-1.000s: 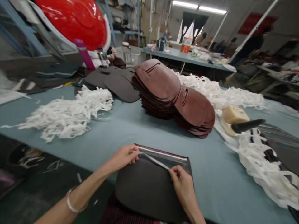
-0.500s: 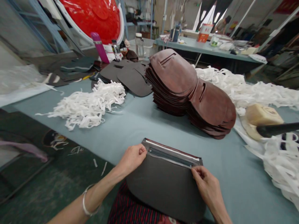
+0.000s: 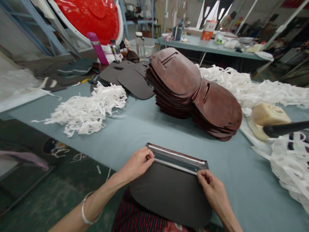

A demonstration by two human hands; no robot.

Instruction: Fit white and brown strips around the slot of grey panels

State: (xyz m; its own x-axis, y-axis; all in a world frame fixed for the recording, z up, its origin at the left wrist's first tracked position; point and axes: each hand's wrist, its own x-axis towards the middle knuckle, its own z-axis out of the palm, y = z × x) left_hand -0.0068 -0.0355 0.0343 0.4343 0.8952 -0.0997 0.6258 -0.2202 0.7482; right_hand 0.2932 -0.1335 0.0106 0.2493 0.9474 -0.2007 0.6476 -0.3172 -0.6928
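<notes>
A dark grey leather-like panel [image 3: 171, 193] with rounded lower corners lies partly on the table edge and partly over my lap, back side up. Near its top runs a long slot with dark zipper tape [image 3: 176, 163] in it and a white strip [image 3: 173, 153] above. Along the slot's lower side stretches a narrow pale strip [image 3: 175, 166]. My left hand [image 3: 142, 160] pinches this strip at its left end, fingertips together. At the right end, my right hand [image 3: 209, 182] pinches it between thumb and forefinger. The fingers hide both strip ends.
Beyond the panel stand two stacks of brown slotted leather pieces [image 3: 176, 71]. A heap of white paper strips [image 3: 84, 111] lies left; more strips [image 3: 287, 161] lie right, near a block-shaped tape roll [image 3: 270, 114] and a black handle [image 3: 285, 129]. Grey panels [image 3: 135, 80] and a purple bottle [image 3: 98, 48] sit behind.
The pale strip, slightly wavy before, now lies straight along the slot. My left hand has shifted a little to the right on the panel. The view has turned slightly.
</notes>
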